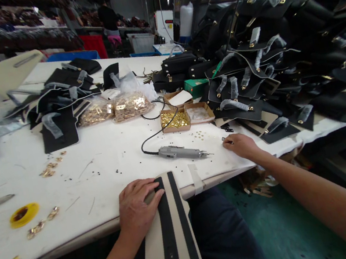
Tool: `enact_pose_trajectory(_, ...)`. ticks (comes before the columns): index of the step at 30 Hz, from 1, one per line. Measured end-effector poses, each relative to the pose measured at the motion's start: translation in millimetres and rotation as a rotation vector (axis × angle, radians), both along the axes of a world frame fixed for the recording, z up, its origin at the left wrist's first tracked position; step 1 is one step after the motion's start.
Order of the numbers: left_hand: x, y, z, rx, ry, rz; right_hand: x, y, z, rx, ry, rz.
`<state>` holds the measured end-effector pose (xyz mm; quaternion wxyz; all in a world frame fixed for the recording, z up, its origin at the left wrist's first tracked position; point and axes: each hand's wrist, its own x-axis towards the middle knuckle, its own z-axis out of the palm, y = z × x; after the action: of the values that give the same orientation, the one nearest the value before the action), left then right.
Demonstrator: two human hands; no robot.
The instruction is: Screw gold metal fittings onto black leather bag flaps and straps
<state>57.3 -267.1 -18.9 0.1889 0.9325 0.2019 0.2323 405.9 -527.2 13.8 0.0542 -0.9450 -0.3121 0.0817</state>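
My left hand (138,207) lies flat, fingers spread, on a cream panel with two black strips (173,232) that hangs over the table's near edge onto my lap. My right hand (241,144) rests on the white table (98,160), fingers curled down at a small dark piece; whether it grips that piece I cannot make out. A grey electric screwdriver (182,152) with a black cord lies between the hands, tip pointing at my right hand. Small gold screws (199,134) are scattered just beyond it.
Cardboard trays of gold hardware (174,120) and bags of gold fittings (130,105) sit mid-table. A big heap of black bag flaps (281,61) fills the right side; more black pieces (60,100) lie far left. A yellow lid (24,214) and loose gold clasps sit near left.
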Motion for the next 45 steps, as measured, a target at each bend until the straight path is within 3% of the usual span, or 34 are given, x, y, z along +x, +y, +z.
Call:
enact_pose_trajectory(8, -0.3, 0.9, -2.3, -0.015, 0.009, -0.003, 3.8, 9.4, 11.1, 0.070, 0.089, 0.016)
enact_pose_trajectory(13, -1.5, 0.1, -0.1, -0.019, 0.007, -0.006, 4.9, 47.8, 16.1, 0.061, -0.005, 0.065)
enact_pose_trajectory(20, -2.0, -0.3, -1.5, -0.024, -0.002, 0.006, -2.0, 90.6, 4.0, -0.022, -0.213, 0.192)
enact_pose_trajectory(30, -1.8, -1.0, -0.1, -0.028, -0.010, 0.001, -2.0, 89.8, -8.4, -0.114, -0.307, 0.266)
enact_pose_trajectory(45, -1.4, -1.0, 1.7, -0.020, -0.004, 0.002, -5.5, 83.1, -3.6, -0.183, -0.287, 0.363)
